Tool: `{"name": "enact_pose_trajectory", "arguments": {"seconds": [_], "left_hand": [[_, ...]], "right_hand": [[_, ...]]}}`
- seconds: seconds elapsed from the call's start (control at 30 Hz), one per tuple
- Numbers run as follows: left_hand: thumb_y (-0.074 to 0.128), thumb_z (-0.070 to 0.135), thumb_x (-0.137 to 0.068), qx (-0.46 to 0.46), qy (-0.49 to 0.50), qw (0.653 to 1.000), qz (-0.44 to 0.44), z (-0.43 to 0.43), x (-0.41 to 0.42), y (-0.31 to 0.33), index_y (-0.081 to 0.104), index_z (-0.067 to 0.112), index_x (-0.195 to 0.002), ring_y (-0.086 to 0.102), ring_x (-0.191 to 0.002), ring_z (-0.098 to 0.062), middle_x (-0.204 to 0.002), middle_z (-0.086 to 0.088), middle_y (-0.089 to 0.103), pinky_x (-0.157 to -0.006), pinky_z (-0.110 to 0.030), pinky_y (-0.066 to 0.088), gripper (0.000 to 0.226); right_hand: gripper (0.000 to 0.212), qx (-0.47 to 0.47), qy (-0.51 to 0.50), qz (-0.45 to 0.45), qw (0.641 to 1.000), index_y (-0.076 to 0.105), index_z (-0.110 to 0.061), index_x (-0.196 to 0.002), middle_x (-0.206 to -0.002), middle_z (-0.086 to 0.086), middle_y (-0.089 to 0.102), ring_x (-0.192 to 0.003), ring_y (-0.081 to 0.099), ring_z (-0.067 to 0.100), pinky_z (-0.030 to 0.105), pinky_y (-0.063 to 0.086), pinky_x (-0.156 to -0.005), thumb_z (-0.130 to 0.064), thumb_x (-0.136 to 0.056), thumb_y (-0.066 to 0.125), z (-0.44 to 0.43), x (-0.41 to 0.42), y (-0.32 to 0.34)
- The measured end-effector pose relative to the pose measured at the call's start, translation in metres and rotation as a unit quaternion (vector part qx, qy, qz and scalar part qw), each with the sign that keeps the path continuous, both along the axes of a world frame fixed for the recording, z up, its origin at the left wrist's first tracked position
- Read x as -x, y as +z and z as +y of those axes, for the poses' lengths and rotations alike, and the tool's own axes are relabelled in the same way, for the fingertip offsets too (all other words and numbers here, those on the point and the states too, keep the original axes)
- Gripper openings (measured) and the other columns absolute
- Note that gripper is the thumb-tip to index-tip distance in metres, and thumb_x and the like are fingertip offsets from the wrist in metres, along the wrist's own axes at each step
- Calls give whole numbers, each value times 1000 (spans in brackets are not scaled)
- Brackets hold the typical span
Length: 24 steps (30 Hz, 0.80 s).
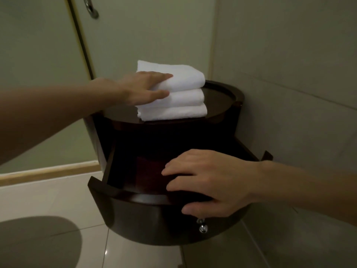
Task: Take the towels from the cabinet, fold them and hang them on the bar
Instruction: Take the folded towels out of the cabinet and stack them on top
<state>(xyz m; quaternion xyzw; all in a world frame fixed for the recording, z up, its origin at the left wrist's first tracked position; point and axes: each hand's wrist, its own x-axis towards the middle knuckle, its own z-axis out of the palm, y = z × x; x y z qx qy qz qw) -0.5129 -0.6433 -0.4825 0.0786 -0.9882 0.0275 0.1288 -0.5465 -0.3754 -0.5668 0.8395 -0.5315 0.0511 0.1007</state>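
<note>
A stack of three folded white towels (pixel 179 93) sits on the left front of the dark wooden corner cabinet (pixel 222 93), its front edge near the top's rim, with bare top to its right up to the raised lip by the tiled wall (pixel 289 93). The left hand (pixel 139 88) lies on the top towel with straight fingers, thumb at the seam beneath it. The right hand (pixel 212 182) rests on the curved front rim of the pulled-out drawer (pixel 146 215), fingers loosely spread over its dark inside, thumb on the front just above the chrome knob (pixel 203 228); pale floor tiles (pixel 58 200) lie open to the left.
</note>
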Motion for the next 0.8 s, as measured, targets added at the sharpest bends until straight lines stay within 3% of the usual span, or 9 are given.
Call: {"name": "enact_pose_trajectory", "arguments": {"seconds": [0.23,0.8], "left_hand": [[32,62,-80,0,-1,1000,3,-4,0,-2,22,30,-150,27,-142,-22,-156,-1,29,-116,-39,21,78],[33,61,-84,-6,4,1000,17,0,-2,-3,24,32,-149,27,-142,-22,-155,1,30,-116,-36,20,72]], "right_hand": [[38,-21,1,25,999,61,-10,-119,-129,14,58,-121,52,26,41,43,-100,-35,-92,56,-3,-2,-5],[46,11,-17,35,999,61,-12,-121,-128,11,58,-117,56,23,39,48,-94,-44,-89,56,-16,10,-7]]}}
